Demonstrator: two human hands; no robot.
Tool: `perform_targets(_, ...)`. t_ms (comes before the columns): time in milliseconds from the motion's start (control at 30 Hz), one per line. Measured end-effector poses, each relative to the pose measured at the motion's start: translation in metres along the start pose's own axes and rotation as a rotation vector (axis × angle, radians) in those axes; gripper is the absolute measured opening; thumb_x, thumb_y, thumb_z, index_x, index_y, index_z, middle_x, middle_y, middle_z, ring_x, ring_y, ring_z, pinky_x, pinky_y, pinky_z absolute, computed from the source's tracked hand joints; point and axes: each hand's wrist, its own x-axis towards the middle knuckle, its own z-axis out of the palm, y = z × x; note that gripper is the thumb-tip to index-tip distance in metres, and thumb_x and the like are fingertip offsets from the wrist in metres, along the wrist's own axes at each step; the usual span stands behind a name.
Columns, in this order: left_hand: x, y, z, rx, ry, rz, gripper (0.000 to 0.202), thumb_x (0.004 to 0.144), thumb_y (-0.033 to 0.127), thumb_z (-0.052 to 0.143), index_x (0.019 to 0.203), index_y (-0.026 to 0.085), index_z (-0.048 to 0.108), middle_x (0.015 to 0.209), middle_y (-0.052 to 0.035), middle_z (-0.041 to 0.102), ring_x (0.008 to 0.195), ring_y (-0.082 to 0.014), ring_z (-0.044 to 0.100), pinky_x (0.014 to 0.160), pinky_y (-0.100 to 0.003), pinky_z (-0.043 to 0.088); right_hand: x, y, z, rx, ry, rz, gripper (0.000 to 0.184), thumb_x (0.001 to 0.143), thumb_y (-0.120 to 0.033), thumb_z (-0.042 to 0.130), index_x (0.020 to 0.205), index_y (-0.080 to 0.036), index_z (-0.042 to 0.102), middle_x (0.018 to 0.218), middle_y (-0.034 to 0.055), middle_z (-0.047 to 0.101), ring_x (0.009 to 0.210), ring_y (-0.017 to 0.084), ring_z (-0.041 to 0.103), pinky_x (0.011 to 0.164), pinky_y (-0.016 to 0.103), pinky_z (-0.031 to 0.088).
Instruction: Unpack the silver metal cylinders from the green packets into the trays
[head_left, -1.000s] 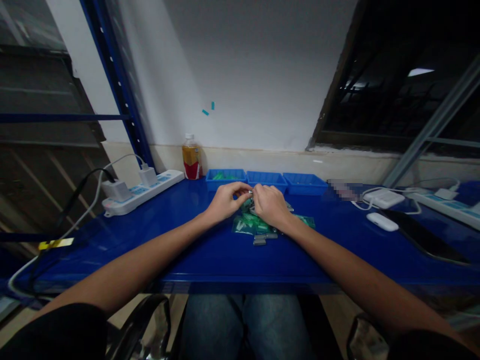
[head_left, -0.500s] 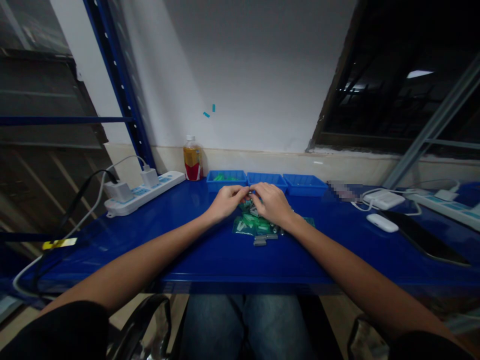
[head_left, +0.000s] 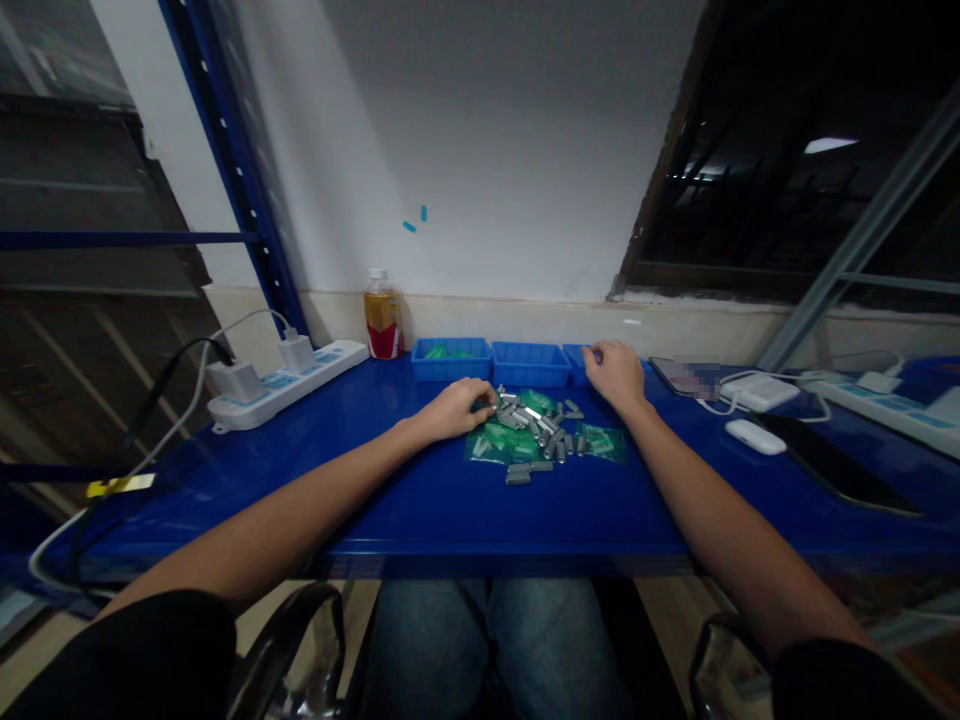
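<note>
Head view. 0.5 s ago both hands met, fingertips together, over the heap in the middle of the glossy blue worktop [head_left: 420, 490]. Now they are well apart.

Left hand [head_left: 454, 408]: has dropped a little and lies on the worktop at the left side of the heap. Fingers curled and narrow, tips touching the small grey metal cylinders [head_left: 536, 422]. Cannot tell whether one is pinched.

Right hand [head_left: 615, 372]: has moved away to the back right and is now over the rightmost blue plastic tray [head_left: 576, 365] at the worktop's far edge, covering most of it. Fingers loosely curled, knuckles up. Cannot tell whether anything is held.

With the right hand gone, the heap shows in full. The cylinders lie scattered on and between the flat green plastic bags [head_left: 604, 441], mid-worktop, just in front of the row of trays. A few cylinders lie apart toward the near edge.

Unchanged: middle blue tray [head_left: 531, 362], left blue tray with green contents [head_left: 450, 358], yellow-and-red drink bottle [head_left: 382, 325] at the far edge and white power strip [head_left: 289, 385] toward the far left corner.
</note>
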Motion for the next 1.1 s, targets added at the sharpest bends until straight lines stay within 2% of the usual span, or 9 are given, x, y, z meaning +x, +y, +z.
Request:
perform_targets(100,0.000,0.001,-0.001,-0.019,0.009,-0.013,0.011,0.081,0.022,0.053,0.089,0.017,0.059,0.088,-0.0040,0.064,0.082,-0.0180,0.058,0.078,-0.030,0.044,-0.002,0.005,0.006,-0.043,-0.051,0.030,0.036,0.088,-0.040,0.043,0.090,-0.013,0.068,0.092,0.0156,0.065,0.090,0.029,0.052,0.075,0.037,0.037)
perform_targets(200,0.000,0.001,-0.002,-0.045,0.009,-0.011,0.011,0.082,0.018,0.050,0.089,0.017,0.059,0.087,-0.0032,0.064,0.080,-0.0164,0.059,0.076,-0.028,0.045,-0.006,-0.010,0.003,0.005,-0.039,-0.032,0.034,0.088,-0.038,0.045,0.094,-0.013,0.067,0.093,0.0154,0.064,0.091,0.028,0.052,0.078,0.037,0.037)
perform_targets(433,0.000,-0.001,0.000,-0.120,-0.001,-0.019,0.013,0.078,0.018,0.056,0.091,0.017,0.059,0.088,-0.0041,0.065,0.082,-0.0179,0.060,0.077,-0.029,0.045,-0.036,-0.089,-0.017,0.329,-0.104,-0.473,0.020,0.089,-0.030,0.049,0.089,-0.018,0.064,0.081,0.0055,0.063,0.083,0.021,0.052,0.077,0.032,0.038)
perform_targets(533,0.000,-0.002,0.000,-0.174,0.028,-0.040,0.008,0.078,0.017,0.056,0.086,0.017,0.057,0.084,-0.0033,0.064,0.080,-0.0174,0.060,0.076,-0.030,0.046,-0.048,-0.106,-0.020,0.370,-0.173,-0.570,0.017,0.089,-0.028,0.050,0.091,-0.018,0.064,0.083,0.0053,0.063,0.083,0.020,0.051,0.076,0.031,0.038)
perform_targets(633,0.002,-0.003,-0.001,-0.237,0.109,-0.086,0.013,0.080,0.021,0.056,0.091,0.016,0.050,0.083,-0.0031,0.062,0.077,-0.0159,0.061,0.073,-0.030,0.048,-0.051,-0.106,-0.019,0.396,-0.198,-0.594,0.016,0.089,-0.024,0.050,0.095,-0.017,0.063,0.085,0.0054,0.063,0.083,0.020,0.051,0.078,0.032,0.038)
perform_targets(700,0.003,-0.003,-0.003,-0.415,0.122,-0.136,0.021,0.081,0.024,0.057,0.095,0.017,0.043,0.078,-0.0017,0.061,0.073,-0.0148,0.063,0.070,-0.029,0.050,-0.050,-0.102,-0.019,0.439,-0.206,-0.622,0.019,0.089,-0.020,0.050,0.104,-0.017,0.061,0.089,0.0057,0.063,0.085,0.020,0.051,0.080,0.033,0.039)
perform_targets(867,0.000,0.000,-0.012,-1.026,-0.034,-0.230,0.051,0.068,0.028,0.075,0.098,0.019,0.035,0.069,0.0028,0.063,0.060,-0.0132,0.064,0.063,-0.028,0.052,-0.048,-0.100,-0.025,0.577,-0.334,-0.774,0.027,0.086,-0.017,0.052,0.113,-0.020,0.058,0.091,0.0060,0.060,0.087,0.019,0.054,0.077,0.032,0.042)
perform_targets(967,-0.002,0.002,-0.016,-1.065,-0.054,-0.243,0.054,0.064,0.026,0.078,0.098,0.018,0.036,0.067,0.0035,0.064,0.057,-0.0106,0.062,0.061,-0.025,0.050,-0.048,-0.101,-0.025,0.623,-0.329,-0.786,0.016,0.087,-0.017,0.052,0.099,-0.019,0.061,0.086,0.0050,0.059,0.085,0.018,0.054,0.075,0.030,0.042)
perform_targets(1100,-0.001,0.007,-0.017,-1.052,0.024,-0.259,0.042,0.070,0.028,0.074,0.096,0.015,0.044,0.070,0.0014,0.064,0.061,-0.0095,0.061,0.063,-0.024,0.049,-0.048,-0.102,-0.022,0.648,-0.260,-0.703,0.008,0.087,-0.020,0.052,0.090,-0.018,0.059,0.081,0.0044,0.059,0.081,0.018,0.054,0.074,0.030,0.041)
